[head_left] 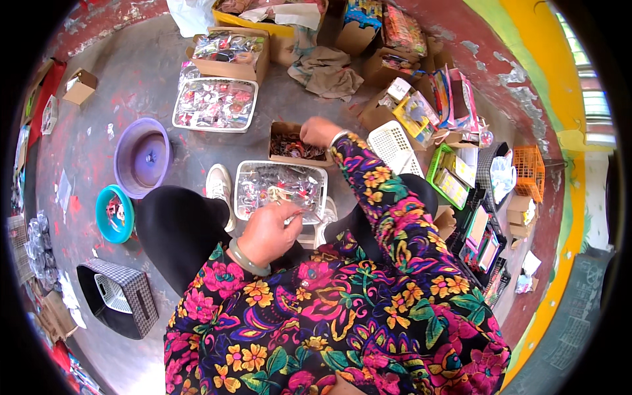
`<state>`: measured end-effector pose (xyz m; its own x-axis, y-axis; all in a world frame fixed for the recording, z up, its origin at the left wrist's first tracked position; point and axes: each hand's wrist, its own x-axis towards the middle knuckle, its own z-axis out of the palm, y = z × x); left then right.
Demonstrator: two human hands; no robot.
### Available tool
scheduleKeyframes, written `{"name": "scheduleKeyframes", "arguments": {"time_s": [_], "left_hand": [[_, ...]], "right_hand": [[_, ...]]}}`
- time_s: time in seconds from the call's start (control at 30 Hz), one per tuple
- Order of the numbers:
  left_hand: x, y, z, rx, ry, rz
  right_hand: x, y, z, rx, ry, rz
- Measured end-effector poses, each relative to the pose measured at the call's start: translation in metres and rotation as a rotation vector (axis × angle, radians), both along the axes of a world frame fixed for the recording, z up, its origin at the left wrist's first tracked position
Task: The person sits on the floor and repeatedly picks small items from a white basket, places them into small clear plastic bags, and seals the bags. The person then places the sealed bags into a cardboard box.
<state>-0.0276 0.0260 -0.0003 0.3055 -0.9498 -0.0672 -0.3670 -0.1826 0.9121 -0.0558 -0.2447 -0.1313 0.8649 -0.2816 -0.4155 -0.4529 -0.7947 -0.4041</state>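
Note:
My left hand [266, 232] is closed in a pinch at the near edge of a white plastic basket [241, 209], on something small and thin that I cannot make out. Clear packets [276, 187] with dark, red and pale contents fill that basket, which sits between my shoes. Just beyond it stands a small open cardboard box [299, 160] of small reddish-brown pieces [293, 145]. Over the box's right side, my right hand [320, 131] has its fingers curled together; their tips and anything in them are hidden.
Farther off, another white basket [176, 112] of packets stands before a cardboard box [262, 69]. Purple [120, 172] and teal [101, 217] basins and a checked bin [135, 316] are at left. Boxes, a green basket [434, 172] and an orange crate [530, 172] line the right wall.

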Motion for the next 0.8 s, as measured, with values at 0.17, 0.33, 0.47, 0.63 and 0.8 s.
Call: {"name": "scheduleKeyframes", "arguments": {"time_s": [0.17,0.33,0.47,0.63,0.8], "left_hand": [[0.007,0.000,-0.001,0.059,0.009,0.028],[0.012,-0.002,0.003,0.143,-0.015,0.052],[0.012,-0.002,-0.002,0.129,0.022,0.063],[0.012,-0.002,0.000,0.115,0.023,0.078],[0.010,-0.002,0.000,0.090,-0.003,0.038]], "right_hand": [[-0.003,0.009,-0.115,0.037,0.228,-0.174],[-0.003,0.014,-0.132,0.015,0.359,-0.374],[-0.006,0.014,-0.151,0.004,0.380,-0.442],[0.003,0.014,-0.149,0.007,0.319,-0.455],[0.008,0.006,-0.104,0.034,0.090,-0.355]]}}
